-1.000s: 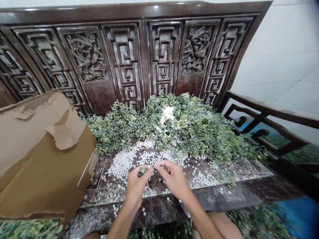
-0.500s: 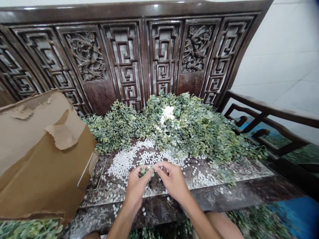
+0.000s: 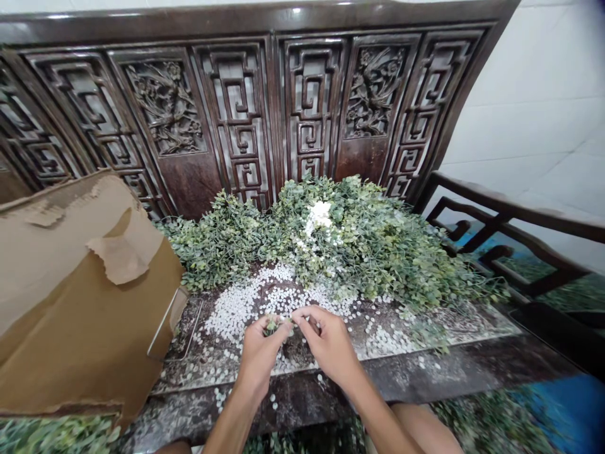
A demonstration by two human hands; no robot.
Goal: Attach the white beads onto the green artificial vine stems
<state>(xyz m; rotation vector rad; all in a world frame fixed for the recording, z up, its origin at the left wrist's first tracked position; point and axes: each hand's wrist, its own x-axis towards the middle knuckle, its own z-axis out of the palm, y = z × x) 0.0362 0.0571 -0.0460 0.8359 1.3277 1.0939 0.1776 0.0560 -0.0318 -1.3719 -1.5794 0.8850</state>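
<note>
My left hand (image 3: 259, 356) is closed around a small green leafy sprig (image 3: 273, 325), and my right hand (image 3: 328, 345) pinches the same sprig with its fingertips. Both hands hover low over a dark stone-like bench seat (image 3: 378, 369). Small white round petals (image 3: 241, 312) lie scattered on the seat beneath and beyond my hands. Directly ahead, a heap of artificial green leafy garlands (image 3: 368, 246) rises, with a white clump (image 3: 320, 214) on top. My fingers hide the sprig's inner part.
A carved dark wooden bench back (image 3: 236, 107) stands behind the heap. A torn cardboard box (image 3: 80, 302) with a thin metal frame (image 3: 174, 321) sits at the left. A dark wooden armrest (image 3: 510, 221) runs along the right. More greenery lies on the floor below.
My hands stay almost in place, with the fingers shifting slightly on the sprig. The heap, petals and box have not moved.
</note>
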